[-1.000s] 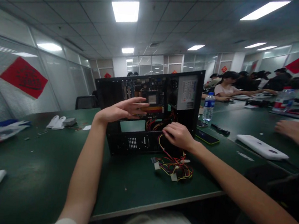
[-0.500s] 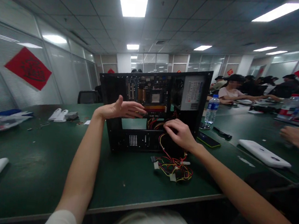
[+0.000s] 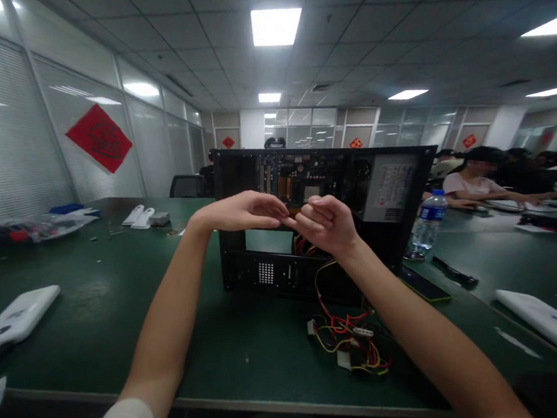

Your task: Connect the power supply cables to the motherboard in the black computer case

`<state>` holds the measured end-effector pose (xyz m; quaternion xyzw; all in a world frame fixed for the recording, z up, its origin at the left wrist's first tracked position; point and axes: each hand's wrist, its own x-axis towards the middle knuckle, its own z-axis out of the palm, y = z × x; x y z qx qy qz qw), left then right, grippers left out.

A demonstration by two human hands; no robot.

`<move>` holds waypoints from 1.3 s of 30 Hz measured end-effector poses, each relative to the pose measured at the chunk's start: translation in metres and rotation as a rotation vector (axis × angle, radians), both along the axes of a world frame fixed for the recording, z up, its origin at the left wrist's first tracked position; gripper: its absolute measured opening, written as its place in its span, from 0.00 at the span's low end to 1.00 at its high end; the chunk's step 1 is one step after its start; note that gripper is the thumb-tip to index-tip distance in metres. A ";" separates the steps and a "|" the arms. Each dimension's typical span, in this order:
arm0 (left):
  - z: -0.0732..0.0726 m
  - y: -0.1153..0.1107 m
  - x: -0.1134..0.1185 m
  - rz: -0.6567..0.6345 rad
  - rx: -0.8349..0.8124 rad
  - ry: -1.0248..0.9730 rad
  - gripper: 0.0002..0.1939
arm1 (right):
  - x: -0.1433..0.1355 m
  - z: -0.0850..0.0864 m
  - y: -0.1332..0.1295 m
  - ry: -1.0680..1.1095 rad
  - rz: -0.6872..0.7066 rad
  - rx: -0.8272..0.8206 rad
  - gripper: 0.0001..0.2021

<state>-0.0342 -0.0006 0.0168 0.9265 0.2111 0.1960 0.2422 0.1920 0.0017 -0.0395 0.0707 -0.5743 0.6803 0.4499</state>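
A black computer case (image 3: 271,275) stands open-sided on the table in front of me, with a motherboard (image 3: 296,167) and a grey power supply (image 3: 390,185) inside. My left hand (image 3: 243,210) is held before the case, fingers stretched to the right and a gap above the thumb. My right hand (image 3: 327,225) has its fingers curled in, one finger reaching to the left hand's fingertips. Whatever the curled fingers may hold is hidden. Below the right wrist, a bundle of coloured power cables (image 3: 351,338) spills from the case onto the table.
The green table (image 3: 92,342) also bears a white power bank-like device (image 3: 14,320) at left and another white device (image 3: 542,323) at right. A water bottle (image 3: 429,219) and a dark phone (image 3: 425,284) are right of the case. People sit at the far right.
My right hand has left the cables inside the case, risen leftward and curled beside my left fingertips. The left hand stays before the case, its thumb now lowered. The view has turned left.
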 end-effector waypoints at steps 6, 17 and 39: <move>0.011 -0.029 0.002 -0.002 0.119 -0.002 0.19 | 0.002 0.010 -0.018 -0.008 -0.061 0.065 0.29; 0.022 -0.057 -0.013 -0.168 -0.010 -0.162 0.46 | 0.008 0.036 -0.031 -0.261 -0.093 0.199 0.27; 0.018 -0.057 -0.006 -0.243 -0.099 -0.101 0.50 | 0.049 0.048 -0.030 -0.129 0.084 0.378 0.25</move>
